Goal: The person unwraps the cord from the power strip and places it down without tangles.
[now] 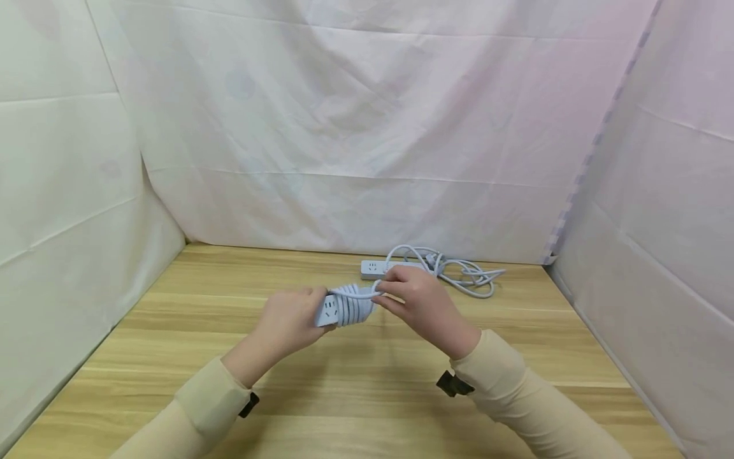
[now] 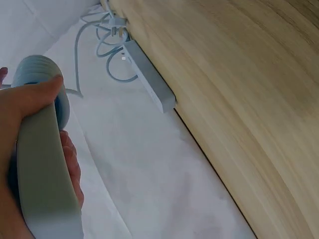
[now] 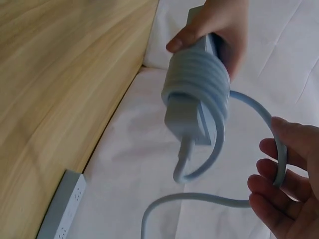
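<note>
My left hand (image 1: 289,315) grips a white power strip (image 1: 328,310) above the table, holding it by one end with the sockets showing. Several turns of its white cord (image 1: 352,306) are wrapped side by side around the strip. In the right wrist view, the cord leaves the strip's far end (image 3: 184,114) in a bend and goes into the coils (image 3: 197,74). My right hand (image 1: 421,303) pinches the loose cord between thumb and fingers, just right of the coils. From there the cord (image 3: 204,196) trails away past the fingers.
Behind my right hand, a second white power strip (image 1: 373,268) lies near the back of the wooden table (image 1: 229,382). Loose loops of cord (image 1: 476,274) and a plug (image 2: 117,24) lie beside it. White cloth (image 1: 344,127) hangs along the back and both sides.
</note>
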Action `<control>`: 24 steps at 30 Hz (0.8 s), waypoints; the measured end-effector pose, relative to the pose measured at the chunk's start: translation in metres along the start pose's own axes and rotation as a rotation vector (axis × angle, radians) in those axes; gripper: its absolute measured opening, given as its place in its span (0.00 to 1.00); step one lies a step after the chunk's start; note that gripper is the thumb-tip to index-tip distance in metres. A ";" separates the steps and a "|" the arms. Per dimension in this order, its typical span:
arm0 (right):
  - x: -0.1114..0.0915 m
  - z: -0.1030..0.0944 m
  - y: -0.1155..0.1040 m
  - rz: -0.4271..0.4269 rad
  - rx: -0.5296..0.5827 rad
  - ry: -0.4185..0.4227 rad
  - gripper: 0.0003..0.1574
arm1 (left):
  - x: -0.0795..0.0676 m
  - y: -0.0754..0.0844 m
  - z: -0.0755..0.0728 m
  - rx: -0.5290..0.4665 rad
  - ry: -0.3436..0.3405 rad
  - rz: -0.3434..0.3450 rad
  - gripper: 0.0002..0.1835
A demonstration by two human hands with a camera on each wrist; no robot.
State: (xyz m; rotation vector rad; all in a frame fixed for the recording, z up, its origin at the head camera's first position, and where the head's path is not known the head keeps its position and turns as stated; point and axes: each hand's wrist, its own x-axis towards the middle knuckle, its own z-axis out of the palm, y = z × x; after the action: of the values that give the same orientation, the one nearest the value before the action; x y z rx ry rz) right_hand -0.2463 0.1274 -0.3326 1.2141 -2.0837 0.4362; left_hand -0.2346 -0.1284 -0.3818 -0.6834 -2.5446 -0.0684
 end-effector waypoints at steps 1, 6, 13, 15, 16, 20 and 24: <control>0.000 -0.001 0.002 -0.007 0.010 -0.007 0.06 | -0.001 0.000 0.000 0.003 0.002 0.013 0.28; -0.004 -0.002 0.010 -0.035 0.068 -0.047 0.07 | -0.006 -0.003 -0.001 0.014 -0.027 0.074 0.32; -0.011 0.000 0.019 -0.053 0.109 -0.054 0.07 | -0.013 -0.004 -0.002 0.009 -0.010 0.165 0.36; -0.013 0.000 0.022 -0.051 0.111 -0.052 0.07 | -0.015 -0.004 -0.003 0.005 0.010 0.195 0.36; -0.014 0.001 0.023 -0.050 0.108 -0.051 0.07 | -0.016 -0.004 -0.003 0.003 0.018 0.208 0.36; -0.020 0.002 0.030 -0.037 0.107 -0.049 0.08 | -0.020 -0.004 -0.006 -0.018 0.067 0.253 0.36; -0.030 0.006 0.036 -0.014 0.091 -0.061 0.08 | -0.023 -0.005 -0.011 -0.067 0.100 0.236 0.36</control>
State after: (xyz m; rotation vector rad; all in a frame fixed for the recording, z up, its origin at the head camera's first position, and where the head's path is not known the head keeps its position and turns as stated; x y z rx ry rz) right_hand -0.2689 0.1612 -0.3558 1.3087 -2.1259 0.4986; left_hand -0.2150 -0.1454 -0.3828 -0.9762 -2.3583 -0.1049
